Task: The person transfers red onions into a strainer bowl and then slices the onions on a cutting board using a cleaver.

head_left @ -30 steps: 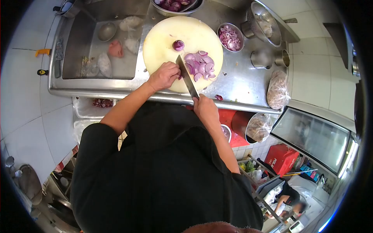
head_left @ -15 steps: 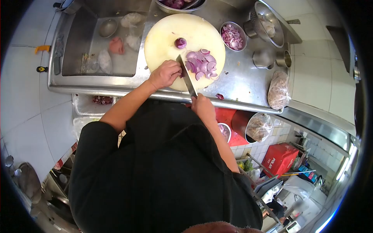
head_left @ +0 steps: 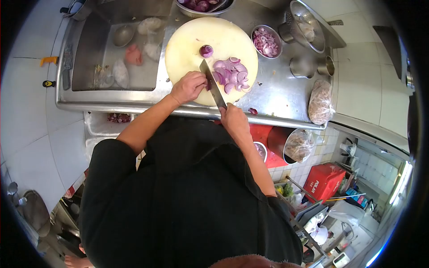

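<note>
My right hand (head_left: pixel 234 119) is closed round the handle of a knife (head_left: pixel 213 85), whose blade slants up and left over the round cutting board (head_left: pixel 187 40). Against the blade's left side, my left hand (head_left: pixel 189 87) has its fingers curled over a piece of red onion, mostly hidden beneath them. To the right of the blade lies a loose pile of sliced red onion (head_left: pixel 232 73). Above the blade tip sits an onion piece (head_left: pixel 206 51), its cut side not clearly visible.
A bowl of sliced onion (head_left: pixel 266 42) stands right of the board, and a bowl of whole onions (head_left: pixel 201 5) above it. The sink (head_left: pixel 89 67) at left holds bags. A bagged item (head_left: pixel 320 102) lies at the counter's right. Other people are partly visible low in view.
The knife has shifted slightly, its tip now a little higher and further left. My left hand stays on the onion piece. At the lower left, another person's hand has appeared.
</note>
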Motion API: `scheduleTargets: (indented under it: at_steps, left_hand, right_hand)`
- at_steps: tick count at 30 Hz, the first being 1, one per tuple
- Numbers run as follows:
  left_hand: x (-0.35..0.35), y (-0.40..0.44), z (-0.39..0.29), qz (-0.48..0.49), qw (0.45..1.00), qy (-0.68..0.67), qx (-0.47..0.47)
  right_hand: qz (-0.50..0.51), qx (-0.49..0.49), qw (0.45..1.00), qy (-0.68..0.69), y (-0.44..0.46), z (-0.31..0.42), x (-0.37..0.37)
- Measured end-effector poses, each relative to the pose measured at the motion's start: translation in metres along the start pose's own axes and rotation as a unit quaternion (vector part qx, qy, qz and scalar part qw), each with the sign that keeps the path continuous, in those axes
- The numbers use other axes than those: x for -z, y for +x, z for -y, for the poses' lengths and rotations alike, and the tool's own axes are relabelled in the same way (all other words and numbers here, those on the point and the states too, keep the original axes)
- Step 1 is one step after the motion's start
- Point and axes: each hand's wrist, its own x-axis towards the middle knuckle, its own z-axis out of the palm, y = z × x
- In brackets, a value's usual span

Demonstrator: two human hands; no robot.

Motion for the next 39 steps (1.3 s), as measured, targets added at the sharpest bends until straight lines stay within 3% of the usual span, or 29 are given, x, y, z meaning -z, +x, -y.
scheduleTargets:
  at_steps: [6,12,18,21,23,26,29,34,37,39]
  left_hand:
    - [0.001,0.001,-0.003,-0.011,1.0,-0.012,0.005]
    - [0.004,0.0,-0.003,0.017,1.0,0.015,0.009]
    - [0.005,0.007,-0.004,0.014,1.0,0.012,0.004]
    - [0.011,0.007,0.002,-0.159,0.984,0.011,0.083]
    - [0.026,0.016,0.016,-0.191,0.971,0.029,0.143]
    - [0.048,0.045,0.029,-0.134,0.977,0.052,0.155]
    - [0.044,0.081,0.03,-0.049,0.986,0.078,0.141]
    - [0.018,0.098,0.058,0.082,0.986,0.074,0.124]
    - [0.024,0.087,0.052,0.037,0.99,0.051,0.127]
    - [0.038,0.075,0.023,0.045,0.978,0.013,0.205]
  right_hand:
    - [0.019,-0.016,1.0,0.007,-0.035,-0.007,0.019]
    - [0.001,-0.007,1.0,-0.001,-0.002,-0.007,-0.021]
    - [-0.048,0.02,0.997,0.05,0.01,-0.019,0.012]
    - [-0.077,0.004,0.993,0.086,-0.004,-0.022,0.028]
    - [-0.079,0.011,0.992,0.102,-0.011,-0.023,0.034]
    - [-0.029,0.05,0.995,0.076,-0.016,-0.031,0.014]
    - [0.05,0.023,0.997,0.049,-0.021,-0.019,0.013]
    - [0.018,-0.014,0.997,0.072,-0.009,-0.038,-0.004]
    - [-0.024,-0.022,0.995,0.09,-0.001,-0.046,-0.008]
    - [-0.042,-0.026,0.995,0.089,0.001,-0.046,-0.012]
